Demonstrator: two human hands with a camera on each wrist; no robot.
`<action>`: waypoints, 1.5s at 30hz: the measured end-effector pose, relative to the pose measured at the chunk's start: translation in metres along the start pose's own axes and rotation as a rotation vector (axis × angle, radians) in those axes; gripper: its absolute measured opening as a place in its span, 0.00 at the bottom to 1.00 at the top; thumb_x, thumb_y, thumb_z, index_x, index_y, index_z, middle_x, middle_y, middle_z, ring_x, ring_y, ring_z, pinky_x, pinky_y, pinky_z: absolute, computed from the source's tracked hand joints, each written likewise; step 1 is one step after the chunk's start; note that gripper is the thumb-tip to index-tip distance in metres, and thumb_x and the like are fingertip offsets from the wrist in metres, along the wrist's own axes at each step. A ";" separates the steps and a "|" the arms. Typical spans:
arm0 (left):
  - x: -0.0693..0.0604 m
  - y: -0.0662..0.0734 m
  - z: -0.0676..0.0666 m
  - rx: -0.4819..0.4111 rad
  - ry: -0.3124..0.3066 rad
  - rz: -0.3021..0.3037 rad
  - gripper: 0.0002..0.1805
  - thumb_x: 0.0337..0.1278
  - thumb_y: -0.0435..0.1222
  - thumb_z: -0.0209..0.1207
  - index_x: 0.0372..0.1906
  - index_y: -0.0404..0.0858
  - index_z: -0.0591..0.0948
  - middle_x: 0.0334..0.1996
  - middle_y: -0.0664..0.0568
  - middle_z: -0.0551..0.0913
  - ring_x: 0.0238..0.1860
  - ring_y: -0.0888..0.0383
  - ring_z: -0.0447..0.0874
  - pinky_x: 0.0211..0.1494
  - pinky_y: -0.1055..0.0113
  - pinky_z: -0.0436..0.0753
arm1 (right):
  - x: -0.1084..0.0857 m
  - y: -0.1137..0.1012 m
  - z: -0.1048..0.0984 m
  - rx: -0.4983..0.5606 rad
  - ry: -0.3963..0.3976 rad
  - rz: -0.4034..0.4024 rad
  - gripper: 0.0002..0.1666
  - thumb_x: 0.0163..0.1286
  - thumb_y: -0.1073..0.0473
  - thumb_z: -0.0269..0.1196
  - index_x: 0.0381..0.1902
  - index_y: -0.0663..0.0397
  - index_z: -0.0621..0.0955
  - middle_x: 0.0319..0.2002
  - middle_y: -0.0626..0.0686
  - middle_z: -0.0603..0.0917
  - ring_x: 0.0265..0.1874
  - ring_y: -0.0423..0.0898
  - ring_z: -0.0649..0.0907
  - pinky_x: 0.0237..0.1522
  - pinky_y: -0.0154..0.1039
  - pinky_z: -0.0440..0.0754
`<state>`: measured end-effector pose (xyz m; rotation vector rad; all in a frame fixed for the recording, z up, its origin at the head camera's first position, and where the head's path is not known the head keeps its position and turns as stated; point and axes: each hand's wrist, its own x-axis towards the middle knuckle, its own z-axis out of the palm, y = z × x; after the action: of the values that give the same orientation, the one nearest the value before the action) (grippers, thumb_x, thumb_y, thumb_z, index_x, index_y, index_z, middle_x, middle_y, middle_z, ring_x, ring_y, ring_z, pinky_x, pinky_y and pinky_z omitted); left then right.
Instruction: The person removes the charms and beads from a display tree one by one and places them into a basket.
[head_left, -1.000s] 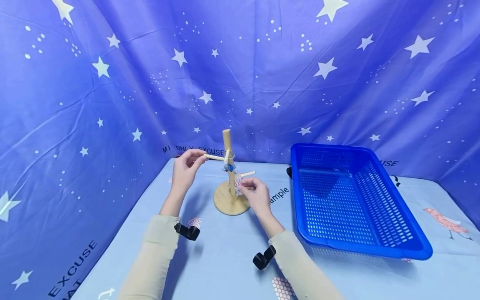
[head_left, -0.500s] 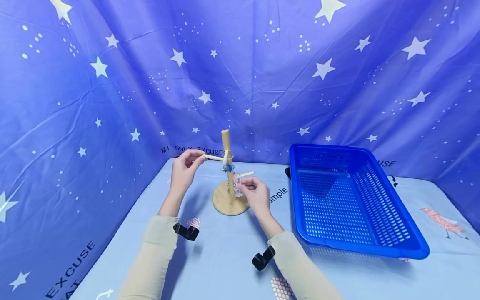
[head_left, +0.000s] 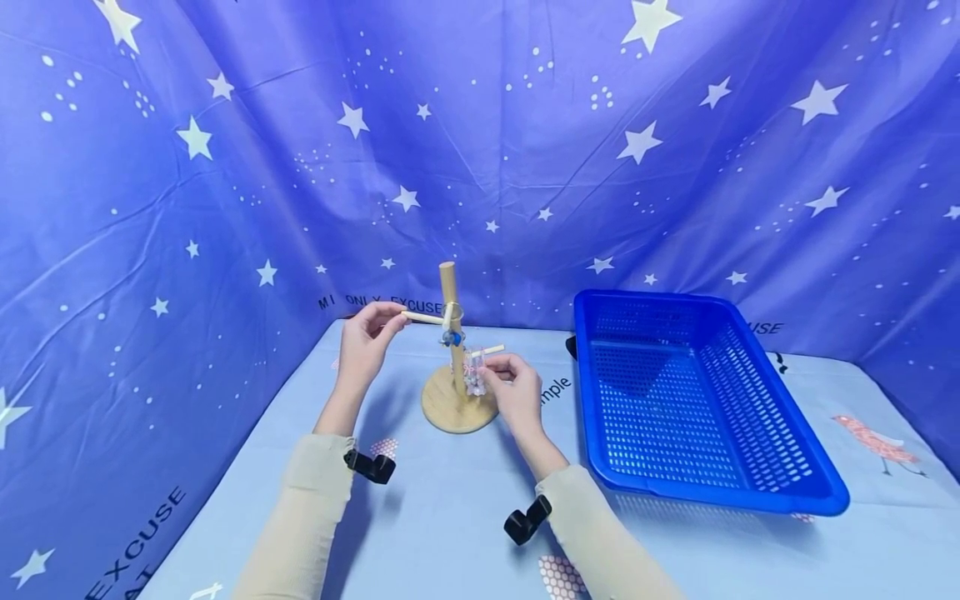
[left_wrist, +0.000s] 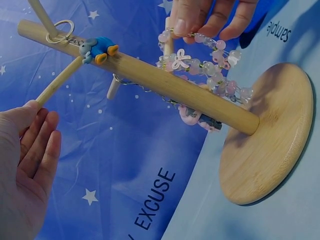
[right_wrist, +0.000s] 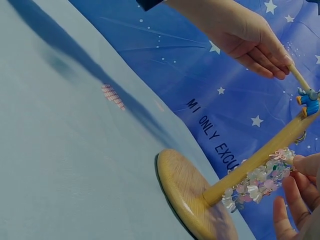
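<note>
A wooden stand [left_wrist: 165, 82], with a round base and short side pegs, stands upright on the table. My left hand [head_left: 363, 346] pinches the end of its upper left peg [left_wrist: 60, 82] between thumb and finger. A keychain charm [left_wrist: 102, 47], a grey-headed figure in blue, hangs against the post by a metal ring. Pink and clear beaded bracelets [left_wrist: 215, 80] hang at the lower right peg [head_left: 491, 350], beside the post. My right hand [head_left: 517, 387] pinches one bracelet's strand near that peg. A pink charm [left_wrist: 192, 117] hangs behind the post, partly hidden.
To the right of the stand sits a blue perforated plastic basket [head_left: 787, 500]. The table has a light blue printed cloth [head_left: 427, 517]. A starry blue curtain [head_left: 525, 167] rises behind and at the left.
The right hand has shifted slightly to the right of the post, and the bracelets look a little more spread out. The left hand stays at its peg. The head view has shifted slightly.
</note>
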<state>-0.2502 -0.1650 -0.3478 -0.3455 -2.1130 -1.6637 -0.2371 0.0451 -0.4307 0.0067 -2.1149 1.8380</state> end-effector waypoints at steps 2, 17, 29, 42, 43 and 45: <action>0.000 0.001 0.000 0.001 -0.001 0.000 0.12 0.66 0.29 0.60 0.48 0.23 0.81 0.43 0.27 0.84 0.36 0.74 0.84 0.46 0.82 0.84 | 0.000 0.000 0.000 0.007 0.009 -0.006 0.07 0.61 0.67 0.70 0.37 0.63 0.86 0.34 0.62 0.88 0.28 0.35 0.80 0.34 0.24 0.82; -0.001 -0.002 -0.001 0.012 -0.003 -0.012 0.12 0.67 0.30 0.60 0.48 0.23 0.81 0.43 0.27 0.84 0.36 0.75 0.84 0.45 0.83 0.83 | -0.001 -0.007 -0.006 0.089 0.056 -0.027 0.09 0.61 0.71 0.69 0.39 0.72 0.84 0.36 0.69 0.86 0.29 0.37 0.81 0.35 0.21 0.80; -0.001 -0.001 -0.001 0.035 -0.005 -0.008 0.12 0.67 0.31 0.60 0.48 0.25 0.82 0.43 0.29 0.85 0.39 0.61 0.88 0.46 0.82 0.84 | 0.002 0.002 -0.007 0.124 0.085 -0.016 0.08 0.62 0.68 0.69 0.39 0.66 0.85 0.38 0.64 0.87 0.29 0.33 0.81 0.34 0.21 0.81; -0.001 0.000 -0.001 0.025 0.006 -0.016 0.12 0.67 0.31 0.60 0.48 0.25 0.82 0.43 0.28 0.85 0.36 0.71 0.85 0.46 0.82 0.84 | -0.011 -0.028 -0.016 0.142 0.132 -0.030 0.08 0.64 0.72 0.66 0.41 0.73 0.82 0.39 0.70 0.85 0.32 0.39 0.81 0.34 0.20 0.81; -0.001 0.000 -0.001 0.023 0.006 -0.014 0.12 0.67 0.31 0.60 0.48 0.24 0.82 0.43 0.28 0.85 0.36 0.71 0.85 0.46 0.82 0.84 | -0.013 -0.030 -0.017 0.142 0.145 -0.040 0.08 0.64 0.72 0.66 0.40 0.73 0.82 0.39 0.69 0.86 0.32 0.38 0.81 0.34 0.21 0.81; -0.001 0.001 -0.001 0.023 0.004 -0.010 0.12 0.67 0.31 0.60 0.48 0.24 0.82 0.43 0.28 0.85 0.36 0.72 0.85 0.46 0.82 0.84 | -0.014 -0.032 -0.017 0.147 0.167 -0.060 0.08 0.64 0.73 0.65 0.40 0.74 0.82 0.38 0.69 0.85 0.32 0.38 0.82 0.33 0.21 0.82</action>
<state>-0.2489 -0.1653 -0.3476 -0.3248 -2.1323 -1.6432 -0.2126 0.0537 -0.4019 -0.0467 -1.8457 1.8846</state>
